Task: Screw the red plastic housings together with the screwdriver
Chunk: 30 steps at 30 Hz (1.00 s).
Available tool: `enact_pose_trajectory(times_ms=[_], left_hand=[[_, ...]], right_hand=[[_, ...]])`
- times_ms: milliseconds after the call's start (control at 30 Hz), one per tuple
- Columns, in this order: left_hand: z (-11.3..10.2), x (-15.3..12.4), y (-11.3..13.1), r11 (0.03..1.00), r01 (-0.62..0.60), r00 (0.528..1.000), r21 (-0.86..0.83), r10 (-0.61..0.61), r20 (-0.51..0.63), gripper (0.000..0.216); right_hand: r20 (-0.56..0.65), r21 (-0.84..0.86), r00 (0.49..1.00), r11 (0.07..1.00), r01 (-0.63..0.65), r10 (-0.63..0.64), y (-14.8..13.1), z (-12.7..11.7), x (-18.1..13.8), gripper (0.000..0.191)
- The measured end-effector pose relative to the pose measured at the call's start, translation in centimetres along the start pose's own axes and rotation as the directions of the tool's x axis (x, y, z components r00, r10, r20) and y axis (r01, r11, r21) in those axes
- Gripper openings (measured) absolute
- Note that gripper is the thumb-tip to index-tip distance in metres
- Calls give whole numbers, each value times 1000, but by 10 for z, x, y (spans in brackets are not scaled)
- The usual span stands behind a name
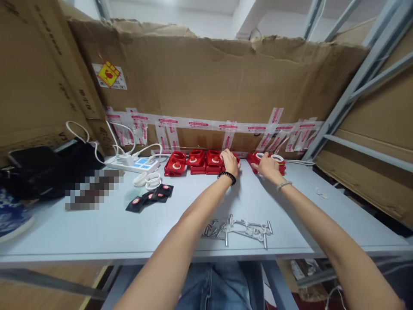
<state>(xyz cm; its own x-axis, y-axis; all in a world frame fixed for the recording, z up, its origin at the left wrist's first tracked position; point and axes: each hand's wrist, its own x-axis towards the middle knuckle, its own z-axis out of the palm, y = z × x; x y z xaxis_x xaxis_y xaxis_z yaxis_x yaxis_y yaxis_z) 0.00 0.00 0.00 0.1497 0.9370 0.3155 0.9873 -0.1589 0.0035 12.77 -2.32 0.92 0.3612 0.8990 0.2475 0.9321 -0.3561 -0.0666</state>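
Observation:
Both my arms reach to the far edge of a pale grey table (97, 228). A row of red plastic parts (193, 162) with white rings lies there against a cardboard wall. My left hand (229, 162), with a black bead bracelet on its wrist, rests fingers down on the red part at the row's right end. My right hand (267, 165), with a pale bracelet on its wrist, grips another red part (281, 165) that carries a white ring. The fingertips of both hands are partly hidden by the parts.
A pile of grey metal screws and pins (237, 228) lies near the front edge. Small black pieces with red dots (150, 198), white rings (147, 179) and a white power strip (135, 163) sit at the left. Black items (41, 170) and a blue-and-white plate (11, 217) lie at the far left. A metal shelf frame (355, 82) stands on the right.

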Motion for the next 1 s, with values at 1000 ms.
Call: enact_pose_trajectory(times_ms=[1000], left_hand=[[-55,-101,-155,687,-701,706,-193,707,-50,64]], right_hand=[[110,310,716,709,634,-689,-19,-43,-109,56]])
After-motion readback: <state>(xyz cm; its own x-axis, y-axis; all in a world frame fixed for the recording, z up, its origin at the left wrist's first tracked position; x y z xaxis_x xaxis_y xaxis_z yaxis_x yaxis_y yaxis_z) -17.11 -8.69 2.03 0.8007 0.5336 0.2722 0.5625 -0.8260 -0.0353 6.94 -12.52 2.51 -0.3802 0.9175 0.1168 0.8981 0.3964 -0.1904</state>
